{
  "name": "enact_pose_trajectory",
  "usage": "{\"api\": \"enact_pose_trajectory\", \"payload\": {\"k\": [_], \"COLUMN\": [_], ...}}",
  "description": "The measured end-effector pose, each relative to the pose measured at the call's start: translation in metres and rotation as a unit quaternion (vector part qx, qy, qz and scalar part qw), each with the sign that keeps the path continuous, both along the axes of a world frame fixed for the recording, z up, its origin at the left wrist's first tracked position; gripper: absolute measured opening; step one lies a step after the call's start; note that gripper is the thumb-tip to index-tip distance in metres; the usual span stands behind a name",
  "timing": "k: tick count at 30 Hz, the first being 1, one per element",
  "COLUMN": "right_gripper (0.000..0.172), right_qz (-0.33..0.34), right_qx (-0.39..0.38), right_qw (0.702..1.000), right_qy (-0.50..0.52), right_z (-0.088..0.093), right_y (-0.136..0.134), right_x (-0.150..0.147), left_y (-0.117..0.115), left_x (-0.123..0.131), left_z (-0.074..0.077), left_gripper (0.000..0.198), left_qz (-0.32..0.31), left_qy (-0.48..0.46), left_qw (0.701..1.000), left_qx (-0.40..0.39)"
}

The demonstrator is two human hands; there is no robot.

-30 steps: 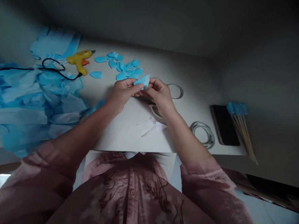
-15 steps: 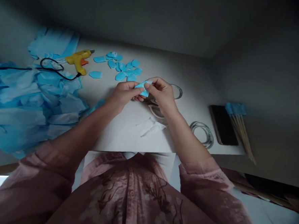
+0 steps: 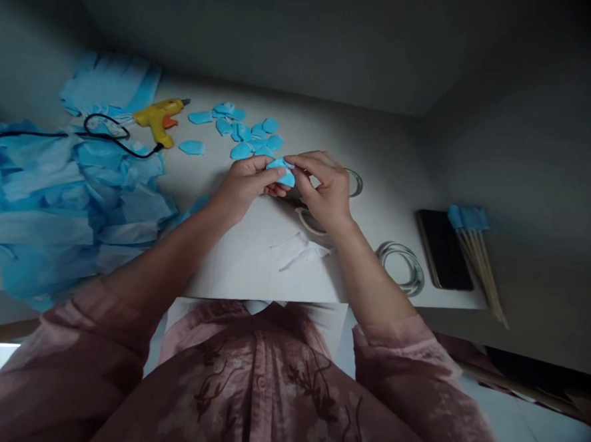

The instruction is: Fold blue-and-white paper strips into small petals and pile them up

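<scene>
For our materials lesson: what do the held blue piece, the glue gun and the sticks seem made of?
Held blue piece: probably non-woven fabric, matte, thin and soft where it creases. Glue gun: likely plastic, smooth and evenly yellow. Sticks: apparently wood or bamboo, uncoated-looking, pale brown.

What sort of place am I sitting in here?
Probably a small craft corner, perhaps at home: a glue gun, a heap of blue scraps and small cut pieces share one table.
</scene>
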State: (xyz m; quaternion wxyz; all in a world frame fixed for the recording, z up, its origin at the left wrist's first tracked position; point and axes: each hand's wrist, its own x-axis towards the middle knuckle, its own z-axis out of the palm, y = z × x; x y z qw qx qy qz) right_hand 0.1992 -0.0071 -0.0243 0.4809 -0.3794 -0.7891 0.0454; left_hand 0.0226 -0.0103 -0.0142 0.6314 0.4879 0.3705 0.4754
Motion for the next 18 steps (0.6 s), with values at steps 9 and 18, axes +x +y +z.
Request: {"api": "enact_pose_trajectory", "payload": {"k": [9,18], "right_gripper": [0.037,0.030], "right_qz": [-0.012,-0.010], "right_qx": [0.019,0.019], "right_qw": [0.999,1.000], "right_qy": [-0.034,-0.005], "right_z": [-0.0032,-0.0018], "right_y": [0.0009,0.0004], "right_x": [0.0014,0.0005], "left_y": [0.0013,0.0004], "left_x": [-0.0004,-0.0004], "left_z": [-0.0032,-0.0012], "left_gripper": [0.010,0.008], "left_qz": [0.003,0.024], "left_qy": [-0.012,0.022], "left_qw": [1.000,0.999], "left_qx": [0.011,-0.015]}}
